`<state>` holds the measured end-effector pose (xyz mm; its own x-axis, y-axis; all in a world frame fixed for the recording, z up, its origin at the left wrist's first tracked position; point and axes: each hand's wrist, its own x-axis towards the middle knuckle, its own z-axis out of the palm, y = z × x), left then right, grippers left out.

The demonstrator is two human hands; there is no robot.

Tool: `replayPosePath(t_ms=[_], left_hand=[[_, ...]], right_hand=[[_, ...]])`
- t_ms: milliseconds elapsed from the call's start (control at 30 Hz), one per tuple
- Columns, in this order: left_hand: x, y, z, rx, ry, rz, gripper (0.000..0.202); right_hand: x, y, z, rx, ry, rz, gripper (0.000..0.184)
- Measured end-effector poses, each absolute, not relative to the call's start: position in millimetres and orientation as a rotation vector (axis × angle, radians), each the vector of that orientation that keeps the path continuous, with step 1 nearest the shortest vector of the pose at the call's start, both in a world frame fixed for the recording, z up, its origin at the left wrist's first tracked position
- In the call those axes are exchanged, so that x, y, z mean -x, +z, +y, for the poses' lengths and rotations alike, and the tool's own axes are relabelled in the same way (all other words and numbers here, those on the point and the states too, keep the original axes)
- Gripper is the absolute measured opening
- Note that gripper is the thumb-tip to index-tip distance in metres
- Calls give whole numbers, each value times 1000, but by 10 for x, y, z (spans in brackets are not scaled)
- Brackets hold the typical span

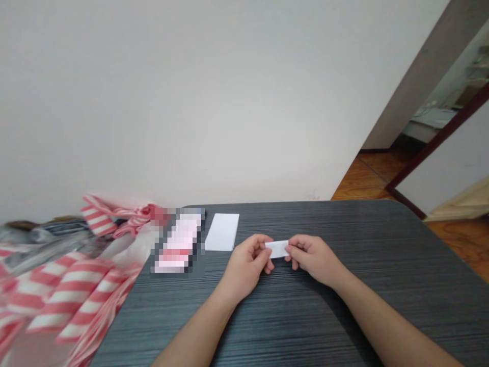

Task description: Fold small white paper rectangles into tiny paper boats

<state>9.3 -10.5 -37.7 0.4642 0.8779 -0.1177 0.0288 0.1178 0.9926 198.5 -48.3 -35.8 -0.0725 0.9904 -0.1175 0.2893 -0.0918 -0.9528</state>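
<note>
Left hand [246, 265]: I'm pinching one end of the white strip [278, 249].
Right hand [316, 259]: I'm pinching its other end.

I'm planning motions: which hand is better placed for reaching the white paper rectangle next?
Probably the left hand, nearer the paper rectangle than the right hand, though both pinch a white paper strip.

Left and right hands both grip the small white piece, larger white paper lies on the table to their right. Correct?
Wrong side: the head view shows the larger white paper on the table to their left. The left hand and right hand do both grip the small white piece.
</note>
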Motion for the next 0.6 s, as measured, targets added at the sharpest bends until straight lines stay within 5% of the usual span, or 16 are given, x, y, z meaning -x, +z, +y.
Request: replayPosePath(t_ms=[600], left_hand=[[-48, -257, -112, -1557, 600, 949, 25]], right_hand=[[-1972, -252, -510, 1445, 1205, -1596, 21]])
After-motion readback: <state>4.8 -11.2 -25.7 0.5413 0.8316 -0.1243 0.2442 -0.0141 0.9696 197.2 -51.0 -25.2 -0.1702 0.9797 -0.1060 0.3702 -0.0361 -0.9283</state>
